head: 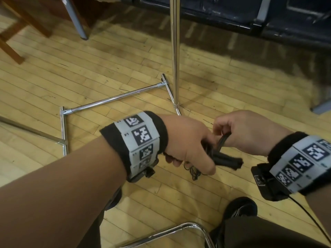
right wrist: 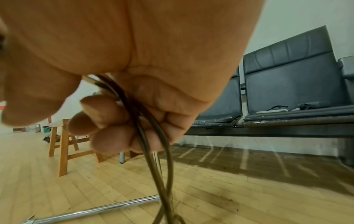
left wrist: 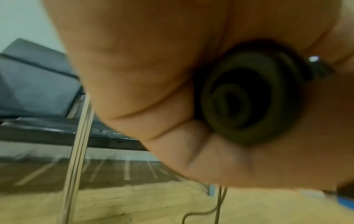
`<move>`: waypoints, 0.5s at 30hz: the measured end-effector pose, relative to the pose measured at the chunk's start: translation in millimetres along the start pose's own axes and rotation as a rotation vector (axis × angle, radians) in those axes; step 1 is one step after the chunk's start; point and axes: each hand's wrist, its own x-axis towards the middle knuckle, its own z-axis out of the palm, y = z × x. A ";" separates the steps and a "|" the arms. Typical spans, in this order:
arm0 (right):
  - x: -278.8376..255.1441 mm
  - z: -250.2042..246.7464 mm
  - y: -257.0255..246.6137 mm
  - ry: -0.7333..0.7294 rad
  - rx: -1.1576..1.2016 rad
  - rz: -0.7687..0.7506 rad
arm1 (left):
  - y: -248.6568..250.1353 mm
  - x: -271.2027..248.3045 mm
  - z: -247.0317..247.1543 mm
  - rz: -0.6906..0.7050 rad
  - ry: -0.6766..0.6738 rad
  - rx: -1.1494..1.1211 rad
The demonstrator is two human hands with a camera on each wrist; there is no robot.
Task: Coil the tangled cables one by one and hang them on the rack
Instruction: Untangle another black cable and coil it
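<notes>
Both forearms reach forward over the wooden floor (head: pixel 75 72), each wrist wrapped in a black band with printed markers. Left hand (head: pixel 186 142) has its grip closed round a bundle of dark cable (head: pixel 223 159); in the left wrist view the cable (left wrist: pixel 247 97) shows as tight coiled loops tucked deep in the curled palm (left wrist: pixel 153 75), with a small shiny plug end poking out to one side. Right hand (head: pixel 250 130) sits just beside it, fingers touching the same bundle, its grip pinching a few thin strands; the right wrist view shows those strands (right wrist: pixel 151 136) running between the curled fingers (right wrist: pixel 113 136) and trailing down towards the floor (right wrist: pixel 229 189). A short loose tail of cable hangs below the left hand.

Just beyond the hands stands the rack (head: pixel 174 51), a chrome upright pole rising from a chrome base frame that lies flat on the floor. Behind it runs a row of dark padded seats (right wrist: pixel 293 72). A wooden stool (right wrist: pixel 63 144) stands off to the left. One dark shoe (head: pixel 240 206) shows near the bottom edge, next to a curved chrome tube.
</notes>
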 end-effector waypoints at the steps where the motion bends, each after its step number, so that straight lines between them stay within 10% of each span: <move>1: -0.2 0.2 -0.7 0.027 -0.044 -0.002 | 0.2 2.4 4.8 -0.043 -0.013 0.069; 8: -17.7 -10.5 -32.8 0.253 -0.159 -0.159 | -6.6 13.5 7.0 -0.223 0.304 0.325; 15: -12.5 -8.5 -32.4 0.263 0.052 -0.105 | -16.7 7.2 -15.2 -0.153 0.653 -0.185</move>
